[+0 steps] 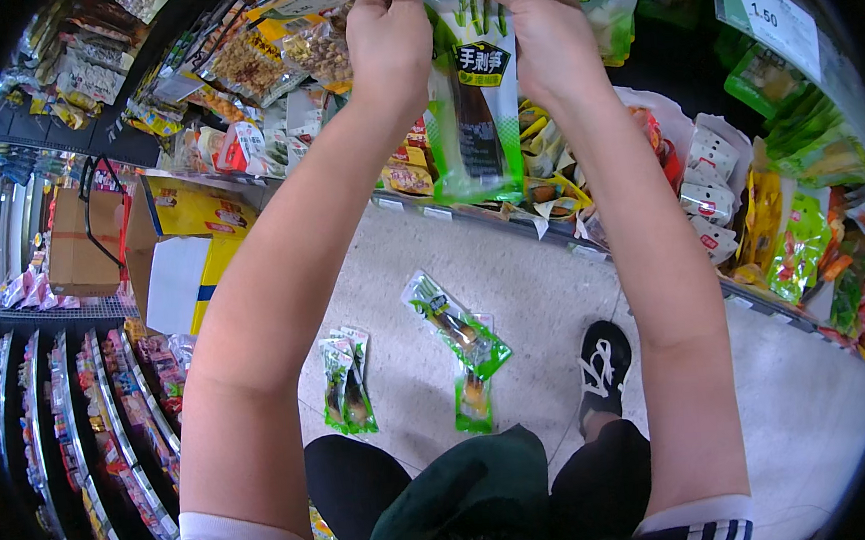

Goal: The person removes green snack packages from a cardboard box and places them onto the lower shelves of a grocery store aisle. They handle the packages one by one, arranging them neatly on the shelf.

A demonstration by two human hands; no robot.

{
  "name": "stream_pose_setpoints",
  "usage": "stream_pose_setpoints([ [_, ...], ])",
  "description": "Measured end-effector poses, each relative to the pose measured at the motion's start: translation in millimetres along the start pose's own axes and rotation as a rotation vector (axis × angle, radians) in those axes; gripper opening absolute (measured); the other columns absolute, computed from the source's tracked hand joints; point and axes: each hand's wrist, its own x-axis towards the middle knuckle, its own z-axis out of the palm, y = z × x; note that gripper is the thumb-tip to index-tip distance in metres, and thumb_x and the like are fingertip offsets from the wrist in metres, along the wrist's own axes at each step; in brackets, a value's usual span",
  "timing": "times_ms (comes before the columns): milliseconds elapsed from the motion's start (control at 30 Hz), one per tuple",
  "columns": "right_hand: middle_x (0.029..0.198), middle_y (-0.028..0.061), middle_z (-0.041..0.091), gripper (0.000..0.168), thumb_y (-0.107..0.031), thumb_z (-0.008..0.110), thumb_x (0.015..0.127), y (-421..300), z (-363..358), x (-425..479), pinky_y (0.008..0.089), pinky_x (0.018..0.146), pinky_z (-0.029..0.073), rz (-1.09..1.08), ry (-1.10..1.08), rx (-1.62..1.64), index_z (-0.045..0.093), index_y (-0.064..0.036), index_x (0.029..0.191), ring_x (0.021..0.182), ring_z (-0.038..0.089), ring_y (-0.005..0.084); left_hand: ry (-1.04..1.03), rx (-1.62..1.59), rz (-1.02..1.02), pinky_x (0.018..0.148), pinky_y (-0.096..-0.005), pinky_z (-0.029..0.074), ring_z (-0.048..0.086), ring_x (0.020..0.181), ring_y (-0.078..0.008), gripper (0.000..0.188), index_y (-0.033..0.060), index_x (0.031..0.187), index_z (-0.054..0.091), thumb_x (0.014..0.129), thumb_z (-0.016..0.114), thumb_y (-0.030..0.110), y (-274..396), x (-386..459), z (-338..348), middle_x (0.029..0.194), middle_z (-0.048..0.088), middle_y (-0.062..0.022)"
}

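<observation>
Both my arms stretch out towards a display of packaged snacks. A green and white plastic snack packet (477,131) hangs upright between my hands. My left hand (390,43) grips its upper left edge, and my right hand (553,36) grips its upper right edge; the fingertips lie partly past the picture's top. On the floor, one similar packet (455,328) lies slantwise across another green packet (473,402). To their left, further packets (348,385) overlap in a small pile.
Bagged snacks (245,61) fill the display, whose front edge (542,228) crosses the view. Price cards (767,17) hang at upper right. An open yellow and white carton (195,211) and a brown cardboard box (84,242) stand left, above curved candy shelves (112,428). My shoe (603,371) is near the packets.
</observation>
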Motion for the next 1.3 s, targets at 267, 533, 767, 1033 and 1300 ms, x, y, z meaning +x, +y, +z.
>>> stream_pose_setpoints([
  [267,0.109,0.0194,0.065,0.069,-0.052,0.071,0.077,67,-47,-27,0.0371,0.09,0.046,-0.049,-0.132,-0.888,0.057,0.003,0.117,0.101,0.063,0.0295,-0.091,-0.11,-0.27,0.099,-0.0369,0.039,0.051,0.113,-0.0203,0.06,0.003,0.131,0.044,0.095,0.051,0.049,-20,-79,-42,0.122,0.052,-0.0094],
  [533,0.117,0.0322,0.052,0.046,-0.024,0.059,0.087,78,-51,-10,0.0472,0.091,0.044,-0.325,0.198,-1.377,0.048,0.01,0.117,0.109,0.053,0.0456,0.003,-0.15,-0.614,0.096,-0.0366,0.043,0.055,0.109,-0.0206,0.044,0.0039,0.13,0.045,0.098,0.05,0.034,-65,-196,-107,0.122,0.053,-0.0087],
  [767,0.116,0.0208,0.05,0.046,-0.009,0.06,0.083,64,-6,-69,0.0448,0.089,0.044,-0.687,-0.11,-1.252,0.045,-0.003,0.126,0.107,0.052,0.039,0.131,-0.171,-0.89,0.09,-0.0343,0.047,0.058,0.102,-0.02,0.032,0.0046,0.123,0.049,0.097,0.054,0.022,-100,-298,-165,0.116,0.055,-0.0073],
  [1033,0.135,0.025,0.044,0.059,-0.014,0.059,0.083,63,-1,14,0.0392,0.104,0.039,-0.598,0.043,-1.539,0.04,-0.008,0.139,0.127,0.041,0.0382,0.152,-0.205,-0.953,0.083,-0.029,0.049,0.06,0.093,-0.0164,0.029,0.0018,0.119,0.051,0.095,0.057,0.017,-112,-343,-167,0.108,0.055,-0.0065],
  [1300,0.102,0.0136,0.064,0.031,-0.011,0.061,0.082,60,-43,60,0.0294,0.085,0.047,-0.134,0.158,-1.071,0.06,-0.001,0.112,0.093,0.06,0.0223,-0.028,0.022,-0.89,0.081,-0.0306,0.047,0.058,0.091,-0.015,0.028,0.0032,0.116,0.054,0.094,0.059,0.02,-182,-385,-165,0.105,0.058,-0.0044],
])
